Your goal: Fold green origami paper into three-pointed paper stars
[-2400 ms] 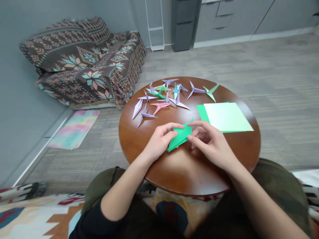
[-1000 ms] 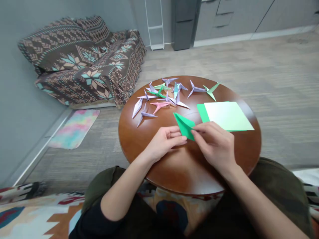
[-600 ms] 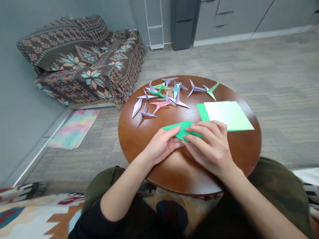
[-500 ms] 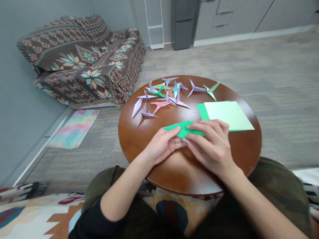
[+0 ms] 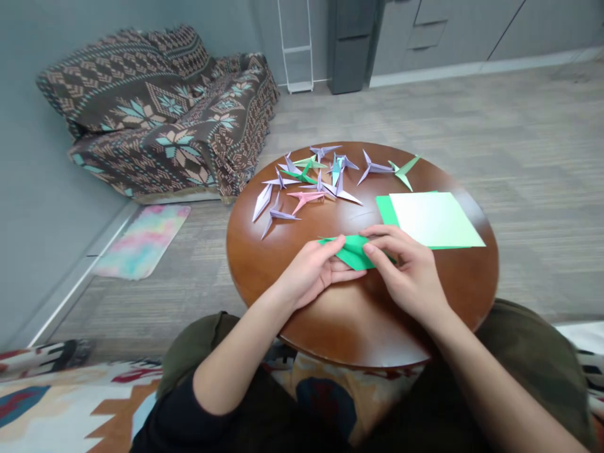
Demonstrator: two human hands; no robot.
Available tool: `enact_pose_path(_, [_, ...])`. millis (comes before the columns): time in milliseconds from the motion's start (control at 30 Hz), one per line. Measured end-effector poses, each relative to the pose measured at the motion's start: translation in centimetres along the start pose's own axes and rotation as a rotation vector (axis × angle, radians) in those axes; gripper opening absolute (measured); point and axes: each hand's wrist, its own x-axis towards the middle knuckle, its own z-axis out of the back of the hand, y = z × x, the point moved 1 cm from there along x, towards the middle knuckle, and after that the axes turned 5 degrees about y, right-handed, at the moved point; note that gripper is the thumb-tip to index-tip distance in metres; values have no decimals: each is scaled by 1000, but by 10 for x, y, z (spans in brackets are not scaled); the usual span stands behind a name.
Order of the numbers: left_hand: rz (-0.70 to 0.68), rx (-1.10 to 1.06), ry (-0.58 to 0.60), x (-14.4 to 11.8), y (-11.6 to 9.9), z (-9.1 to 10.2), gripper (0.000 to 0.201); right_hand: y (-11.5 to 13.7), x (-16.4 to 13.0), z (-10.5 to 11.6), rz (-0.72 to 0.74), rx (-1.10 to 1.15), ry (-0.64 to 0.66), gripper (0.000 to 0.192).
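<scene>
A folded green paper lies flat on the round wooden table between both hands. My left hand pinches its near left edge with thumb and fingers. My right hand grips its right part, fingertips pressing on top. Beyond it, a stack of green square sheets rests on the table's right side. Several finished origami cranes in purple, pink and green are spread over the far half.
A sofa under a patterned blanket stands at the back left. A pastel mat lies on the floor left of the table. Grey cabinets and a white rack line the far wall. A patterned rug lies by my knees.
The green paper was turned from upright and pointed to lying flat and sideways. My right hand slid from covering it to pinching its right part.
</scene>
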Motion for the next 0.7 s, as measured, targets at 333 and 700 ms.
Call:
enact_pose_path(333, [-110, 49, -15, 2, -1, 1, 30, -7, 3, 0, 133, -138, -9, 10])
enact_pose_path(700, [-350, 431, -32, -3, -1, -10, 34, 5, -1, 2, 306, -335, -161, 7])
